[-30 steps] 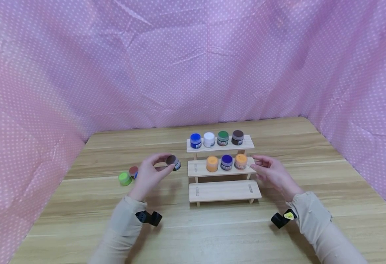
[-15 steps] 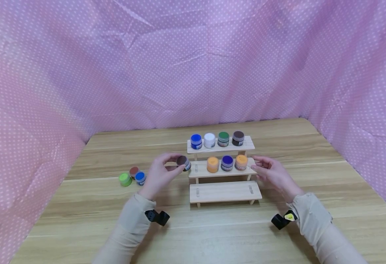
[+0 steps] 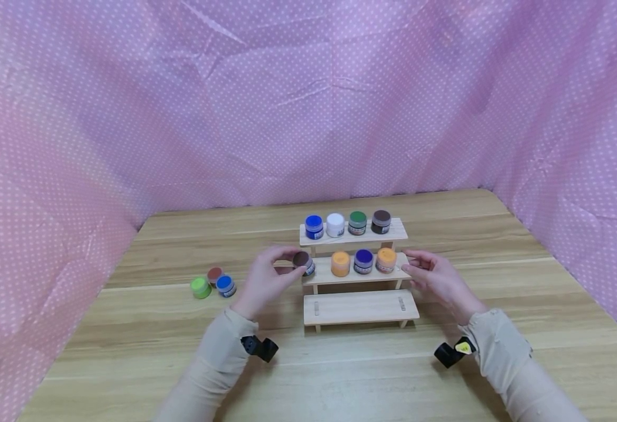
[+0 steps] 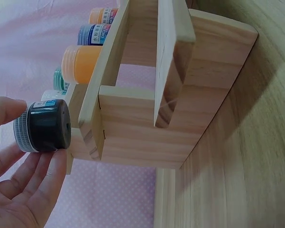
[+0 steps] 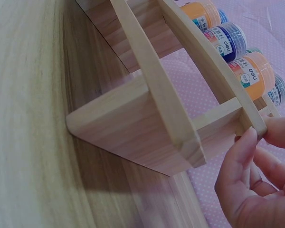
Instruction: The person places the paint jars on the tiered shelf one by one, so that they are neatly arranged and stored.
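The left hand (image 3: pixel 266 281) has carried the dark brown jar (image 3: pixel 305 263) rightward, from beside the stand (image 3: pixel 361 306) to just above the left end of its middle shelf (image 3: pixel 322 273). Its fingers are clamped on the jar, whose base (plain in the left wrist view) hangs apart from the wood. The right hand (image 3: pixel 438 278) pinches that shelf's right end. Between them, two orange jars (image 3: pixel 341 265) flank a purple jar (image 3: pixel 363 264); three others rest on the counter (image 3: pixel 356 375).

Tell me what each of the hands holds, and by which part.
The left hand grips a dark jar by the sides of its lid and body; the right hand pinches the middle shelf at its right end.
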A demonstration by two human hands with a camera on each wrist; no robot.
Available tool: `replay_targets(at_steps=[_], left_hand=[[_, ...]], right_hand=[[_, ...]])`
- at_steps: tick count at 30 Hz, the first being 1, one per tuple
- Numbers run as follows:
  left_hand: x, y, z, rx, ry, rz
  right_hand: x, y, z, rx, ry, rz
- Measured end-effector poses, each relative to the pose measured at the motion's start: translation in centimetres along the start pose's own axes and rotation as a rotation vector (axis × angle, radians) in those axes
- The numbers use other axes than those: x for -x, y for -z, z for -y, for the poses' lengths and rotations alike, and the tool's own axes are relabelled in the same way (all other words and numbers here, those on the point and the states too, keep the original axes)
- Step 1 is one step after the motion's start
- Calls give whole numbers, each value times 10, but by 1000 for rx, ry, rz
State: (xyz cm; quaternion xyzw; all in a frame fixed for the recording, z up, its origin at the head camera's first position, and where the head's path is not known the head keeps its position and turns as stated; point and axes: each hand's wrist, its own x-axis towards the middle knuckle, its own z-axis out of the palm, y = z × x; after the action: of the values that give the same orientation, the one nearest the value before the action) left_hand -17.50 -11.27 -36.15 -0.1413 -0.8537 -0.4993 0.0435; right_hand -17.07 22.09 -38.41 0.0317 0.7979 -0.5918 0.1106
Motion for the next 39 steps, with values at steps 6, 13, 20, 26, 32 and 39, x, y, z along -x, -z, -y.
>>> replay_targets(at_steps=[6, 13, 20, 26, 32, 39], left_hand=[[-1, -3, -3, 5, 28, 34], [-5, -7, -3, 5, 20, 52], [-6, -10, -5, 7, -7, 65], [-8, -12, -6, -14, -15, 67], [-9, -13, -5, -34, -40, 73], [-11, -14, -6, -60, -42, 86]], right_hand=[[0, 0, -1, -26, 9, 6], [0, 1, -2, -74, 22, 13], [1, 1, -2, -60, 33, 14], [1, 1, -1, -35, 32, 18], [1, 1, -1, -33, 31, 20], [0, 1, -1, -32, 12, 20]])
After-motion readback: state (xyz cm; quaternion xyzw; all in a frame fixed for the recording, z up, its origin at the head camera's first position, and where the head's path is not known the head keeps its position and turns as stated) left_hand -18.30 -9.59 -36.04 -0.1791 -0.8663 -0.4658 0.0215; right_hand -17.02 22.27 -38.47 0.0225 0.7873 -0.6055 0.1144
